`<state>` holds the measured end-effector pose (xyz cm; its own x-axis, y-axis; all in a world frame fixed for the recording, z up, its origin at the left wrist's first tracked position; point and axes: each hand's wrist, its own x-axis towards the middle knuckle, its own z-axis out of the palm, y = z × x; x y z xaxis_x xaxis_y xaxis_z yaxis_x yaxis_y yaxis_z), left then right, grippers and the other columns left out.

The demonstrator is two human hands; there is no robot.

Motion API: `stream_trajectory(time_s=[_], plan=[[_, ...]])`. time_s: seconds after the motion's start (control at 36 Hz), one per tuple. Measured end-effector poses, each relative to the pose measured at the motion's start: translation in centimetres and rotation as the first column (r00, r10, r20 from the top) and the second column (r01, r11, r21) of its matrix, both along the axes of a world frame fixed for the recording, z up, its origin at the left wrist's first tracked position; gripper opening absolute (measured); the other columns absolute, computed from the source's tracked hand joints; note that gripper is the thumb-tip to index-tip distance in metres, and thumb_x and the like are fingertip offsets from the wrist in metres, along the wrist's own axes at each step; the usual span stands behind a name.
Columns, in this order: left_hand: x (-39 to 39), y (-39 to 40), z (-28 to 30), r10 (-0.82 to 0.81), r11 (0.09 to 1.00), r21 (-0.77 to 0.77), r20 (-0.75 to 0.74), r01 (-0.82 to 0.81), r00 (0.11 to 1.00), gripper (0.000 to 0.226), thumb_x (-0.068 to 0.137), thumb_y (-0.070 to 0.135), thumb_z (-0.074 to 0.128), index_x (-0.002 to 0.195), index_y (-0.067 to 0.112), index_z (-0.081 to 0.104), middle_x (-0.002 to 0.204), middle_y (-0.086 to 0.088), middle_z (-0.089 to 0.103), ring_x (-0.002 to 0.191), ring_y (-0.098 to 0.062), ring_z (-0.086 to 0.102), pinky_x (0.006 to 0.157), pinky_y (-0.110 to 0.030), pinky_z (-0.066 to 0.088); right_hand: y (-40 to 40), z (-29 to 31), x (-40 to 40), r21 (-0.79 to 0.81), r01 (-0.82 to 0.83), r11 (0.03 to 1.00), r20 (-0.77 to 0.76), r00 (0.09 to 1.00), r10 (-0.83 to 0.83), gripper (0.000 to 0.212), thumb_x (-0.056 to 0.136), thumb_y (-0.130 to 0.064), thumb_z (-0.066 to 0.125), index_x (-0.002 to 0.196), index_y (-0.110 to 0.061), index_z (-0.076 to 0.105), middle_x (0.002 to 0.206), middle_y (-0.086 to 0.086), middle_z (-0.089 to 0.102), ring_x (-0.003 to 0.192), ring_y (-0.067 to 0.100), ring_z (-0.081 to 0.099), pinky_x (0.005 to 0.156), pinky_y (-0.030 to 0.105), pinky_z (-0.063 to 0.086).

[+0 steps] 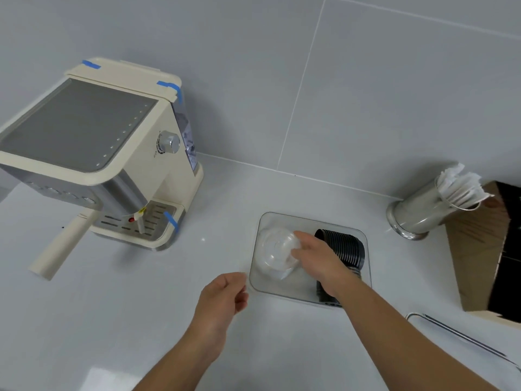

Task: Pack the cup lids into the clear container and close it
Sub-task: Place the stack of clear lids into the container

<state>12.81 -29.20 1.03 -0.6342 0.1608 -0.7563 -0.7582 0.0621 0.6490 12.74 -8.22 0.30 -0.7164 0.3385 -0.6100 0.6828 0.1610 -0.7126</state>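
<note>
My right hand (315,261) grasps a stack of clear domed plastic lids (277,251) inside the clear rectangular plastic container (282,292), beside ribbed black lids (345,248); my left hand (222,300) is loosely curled, empty.

— What stands at the counter's (84,320) left edge?

— A cream espresso machine (98,153) with strips of blue tape (170,221), a chrome knob (169,142) on its side and a cream handle (59,246) jutting toward the front.

— And toward the right edge?

— A steel canister (420,213) of white paper packets (462,187) near the tiled wall (366,80), a brown cardboard box (479,249) just beside it, and a clear lid (465,342) at the front right corner.
</note>
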Motion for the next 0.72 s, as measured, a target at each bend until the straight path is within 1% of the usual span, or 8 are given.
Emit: stream_trajectory(time_s=[0.11, 0.19, 0.28, 0.39, 0.53, 0.58, 0.67, 0.72], plan=[[-0.9, -0.1, -1.3, -0.029, 0.997, -0.068, -0.066, 0.024, 0.997, 0.010, 0.094, 0.017, 0.063, 0.101, 0.012, 0.068, 0.104, -0.007, 0.068, 0.091, -0.020, 0.063, 0.090, -0.036, 0.053, -0.8, 0.0, 0.6, 0.020, 0.003, 1.000, -0.013, 1.000, -0.003, 0.041, 0.087, 0.000, 0.058, 0.099, -0.040, 0.058, 0.104, -0.005, 0.067, 0.102, 0.016, 0.061, 0.082, 0.021, 0.048], [-1.6, 0.3, -2.0, -0.086, 0.994, -0.082, -0.090, 0.078, 0.992, 0.018, 0.093, 0.019, 0.064, 0.111, 0.016, 0.065, 0.112, -0.002, 0.067, 0.102, -0.017, 0.063, 0.096, -0.035, 0.051, -1.2, -0.7, 0.9, 0.039, 0.011, 0.999, -0.018, 1.000, -0.010, 0.048, 0.081, -0.003, 0.064, 0.120, -0.031, 0.061, 0.112, 0.001, 0.070, 0.108, 0.020, 0.064, 0.093, 0.029, 0.049], [-2.1, 1.0, -2.3, -0.156, 0.985, -0.092, -0.128, 0.145, 0.979, 0.024, 0.092, 0.020, 0.065, 0.116, 0.021, 0.065, 0.110, 0.004, 0.067, 0.102, -0.011, 0.063, 0.100, -0.034, 0.049, -1.5, -1.0, 1.2, 0.045, 0.042, 0.998, -0.004, 0.999, -0.042, 0.055, 0.082, -0.003, 0.065, 0.130, -0.027, 0.057, 0.108, 0.000, 0.068, 0.104, 0.018, 0.064, 0.088, 0.026, 0.048], [-2.6, 1.8, -2.5, -0.228, 0.974, -0.048, -0.201, 0.222, 0.953, 0.020, 0.090, 0.014, 0.065, 0.104, 0.025, 0.074, 0.104, 0.008, 0.077, 0.101, -0.008, 0.068, 0.096, -0.029, 0.051, -1.8, -1.5, 1.4, -0.002, 0.139, 0.990, 0.028, 0.990, -0.139, 0.047, 0.083, -0.009, 0.065, 0.126, -0.027, 0.059, 0.105, 0.001, 0.069, 0.091, 0.016, 0.064, 0.086, 0.032, 0.050], [-2.7, 1.8, -2.8, -0.280, 0.959, -0.034, -0.264, 0.282, 0.923, 0.025, 0.092, 0.017, 0.064, 0.096, 0.039, 0.074, 0.101, 0.020, 0.077, 0.105, -0.004, 0.068, 0.099, -0.030, 0.050, -2.0, -2.6, 1.4, -0.147, 0.299, 0.943, 0.092, 0.953, -0.288, 0.045, 0.081, -0.012, 0.064, 0.125, -0.020, 0.061, 0.093, 0.006, 0.063, 0.067, 0.016, 0.053, 0.066, 0.029, 0.046], [-2.5, 1.6, -3.1, -0.278, 0.959, -0.025, -0.267, 0.282, 0.923, 0.023, 0.093, 0.021, 0.064, 0.100, 0.041, 0.072, 0.106, 0.019, 0.076, 0.107, -0.003, 0.067, 0.100, -0.030, 0.049, -2.2, -2.9, 1.3, -0.191, 0.335, 0.923, 0.121, 0.941, -0.316, 0.044, 0.082, -0.009, 0.063, 0.125, -0.019, 0.060, 0.097, 0.007, 0.061, 0.071, 0.017, 0.055, 0.063, 0.029, 0.050], [-2.3, 1.5, -3.4, -0.262, 0.963, -0.008, -0.270, 0.270, 0.926, 0.022, 0.094, 0.020, 0.064, 0.104, 0.038, 0.071, 0.110, 0.015, 0.074, 0.105, -0.004, 0.066, 0.096, -0.027, 0.049, -2.8, -3.1, 1.0, -0.234, 0.362, 0.902, 0.171, 0.929, -0.328, 0.038, 0.085, -0.011, 0.060, 0.121, -0.023, 0.059, 0.107, 0.006, 0.062, 0.086, 0.020, 0.059, 0.080, 0.034, 0.056], [-2.4, 1.5, -3.5, -0.263, 0.962, -0.007, -0.265, 0.271, 0.927, 0.021, 0.093, 0.019, 0.064, 0.107, 0.033, 0.070, 0.111, 0.013, 0.074, 0.103, -0.005, 0.067, 0.093, -0.025, 0.049, -3.1, -3.2, 0.7, -0.238, 0.371, 0.898, 0.193, 0.924, -0.331, 0.038, 0.085, -0.013, 0.058, 0.121, -0.027, 0.058, 0.117, 0.005, 0.062, 0.096, 0.023, 0.062, 0.082, 0.036, 0.057]])
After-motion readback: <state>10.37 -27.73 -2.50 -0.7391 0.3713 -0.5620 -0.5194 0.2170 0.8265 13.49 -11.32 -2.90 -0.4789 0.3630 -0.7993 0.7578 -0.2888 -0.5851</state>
